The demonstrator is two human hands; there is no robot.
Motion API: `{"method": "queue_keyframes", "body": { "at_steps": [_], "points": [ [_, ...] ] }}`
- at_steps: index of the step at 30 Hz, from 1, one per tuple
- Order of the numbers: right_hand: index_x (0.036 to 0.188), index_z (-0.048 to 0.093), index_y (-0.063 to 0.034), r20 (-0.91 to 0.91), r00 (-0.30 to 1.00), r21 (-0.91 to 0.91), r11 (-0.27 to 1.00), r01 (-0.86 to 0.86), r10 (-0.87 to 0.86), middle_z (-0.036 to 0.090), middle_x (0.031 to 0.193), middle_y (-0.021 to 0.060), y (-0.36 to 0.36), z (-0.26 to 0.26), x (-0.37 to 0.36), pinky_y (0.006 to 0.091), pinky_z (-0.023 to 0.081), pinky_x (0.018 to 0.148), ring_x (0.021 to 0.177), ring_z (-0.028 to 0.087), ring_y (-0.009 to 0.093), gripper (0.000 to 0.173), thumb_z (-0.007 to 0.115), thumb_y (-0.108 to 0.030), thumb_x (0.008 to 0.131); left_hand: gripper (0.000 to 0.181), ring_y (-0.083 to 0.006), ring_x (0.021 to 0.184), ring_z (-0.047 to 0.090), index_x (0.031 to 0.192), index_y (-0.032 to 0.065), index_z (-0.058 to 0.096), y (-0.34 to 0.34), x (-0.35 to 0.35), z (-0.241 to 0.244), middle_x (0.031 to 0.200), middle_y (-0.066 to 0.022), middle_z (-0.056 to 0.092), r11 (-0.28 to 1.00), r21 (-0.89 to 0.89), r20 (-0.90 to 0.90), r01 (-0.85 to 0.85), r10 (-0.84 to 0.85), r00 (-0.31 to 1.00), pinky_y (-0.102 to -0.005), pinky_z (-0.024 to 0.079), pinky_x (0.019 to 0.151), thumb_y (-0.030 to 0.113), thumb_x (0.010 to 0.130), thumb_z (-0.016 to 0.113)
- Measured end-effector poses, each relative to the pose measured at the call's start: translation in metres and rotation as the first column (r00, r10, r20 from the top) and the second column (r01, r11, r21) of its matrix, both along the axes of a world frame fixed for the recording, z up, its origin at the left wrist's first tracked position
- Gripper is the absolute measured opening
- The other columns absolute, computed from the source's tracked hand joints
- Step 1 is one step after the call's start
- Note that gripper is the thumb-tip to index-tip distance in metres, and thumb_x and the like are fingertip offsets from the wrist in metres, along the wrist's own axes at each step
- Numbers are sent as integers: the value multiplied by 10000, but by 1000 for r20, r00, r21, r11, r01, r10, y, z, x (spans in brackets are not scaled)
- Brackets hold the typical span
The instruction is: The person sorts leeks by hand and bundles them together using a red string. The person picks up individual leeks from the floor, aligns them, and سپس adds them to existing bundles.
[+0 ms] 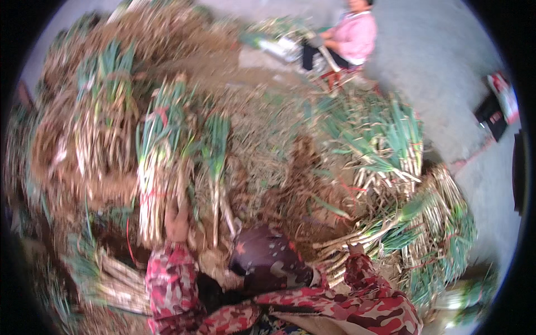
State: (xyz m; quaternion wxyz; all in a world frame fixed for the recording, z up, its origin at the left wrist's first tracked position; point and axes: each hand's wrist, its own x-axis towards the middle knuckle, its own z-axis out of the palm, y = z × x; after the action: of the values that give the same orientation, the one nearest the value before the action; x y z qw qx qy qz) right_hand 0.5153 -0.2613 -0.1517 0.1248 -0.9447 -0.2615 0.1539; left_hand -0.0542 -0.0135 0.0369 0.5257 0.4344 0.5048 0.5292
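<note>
My left hand (177,222) reaches forward against the root-side end of a tied bundle of long green onions (153,188); blur hides whether its fingers grip. A red tie (161,115) crosses that bundle's leaves. Low on the right, my right hand (356,248) is closed around some loose green onion stalks (368,236), their white ends pointing left and leaves to the right. Those stalks partly cover its fingers. Between my arms, a few separate green onions (216,180) lie with their white ends towards me.
More onion bundles (104,134) lie at left, with others (446,209) stacked at right. Soil and leaf scraps (259,125) cover the middle floor. A seated person (356,37) in pink works beyond, beside further onions. A black item (490,116) lies on concrete at far right.
</note>
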Motion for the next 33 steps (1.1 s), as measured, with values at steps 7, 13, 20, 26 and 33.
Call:
{"method": "queue_keyframes", "body": {
  "at_steps": [7, 13, 20, 26, 33],
  "points": [
    [1083, 536, -46, -307, 588, 258, 660, -706, 749, 602, 947, 172, 192, -51, -155, 423, 445, 738, 853, 569, 355, 412, 509, -366, 824, 415, -53, 430, 398, 1236, -29, 373, -16, 0, 22, 635, 4, 486, 992, 112, 51, -57, 52, 997, -195, 314, 383, 107, 867, 509],
    [1080, 536, -49, -507, 365, -77, 381, -921, 781, 600, 922, 193, 353, -119, -277, 399, 459, 735, 843, 587, 330, 448, 557, -347, 745, 380, -69, 441, 410, 1187, -28, 352, -15, -2, 24, 634, -6, 471, 985, -164, 297, -46, 93, 950, -200, 318, 387, 98, 866, 512],
    [1294, 241, 0, -15, 686, 186, 676, -713, 727, 446, 1137, 292, 372, -163, -431, 432, 367, 906, 1038, 449, 413, 1019, 719, -506, 550, 331, -58, 374, 320, 1207, -2, 387, -19, -7, 34, 532, 18, 360, 962, -241, 129, -124, 159, 979, -192, 264, 336, 124, 903, 422],
    [1356, 105, -79, -224, 773, 177, 805, -566, 594, 522, 1061, 222, 388, -165, -414, 410, 454, 782, 894, 544, 348, 963, 732, -201, 635, 344, -70, 361, 315, 1219, -3, 381, -17, 0, 28, 513, 16, 366, 955, -266, 141, -129, 171, 975, -204, 271, 343, 113, 899, 432],
    [995, 550, -36, -924, -27, 358, 888, 289, 381, 570, 855, 98, 398, -143, -257, 299, 497, 652, 671, 566, 182, 260, 588, -138, 760, 319, -55, 427, 383, 1173, 4, 414, -16, 5, 27, 633, 15, 453, 958, -271, 191, -91, 146, 971, -196, 302, 385, 116, 883, 489]
  ]
}}
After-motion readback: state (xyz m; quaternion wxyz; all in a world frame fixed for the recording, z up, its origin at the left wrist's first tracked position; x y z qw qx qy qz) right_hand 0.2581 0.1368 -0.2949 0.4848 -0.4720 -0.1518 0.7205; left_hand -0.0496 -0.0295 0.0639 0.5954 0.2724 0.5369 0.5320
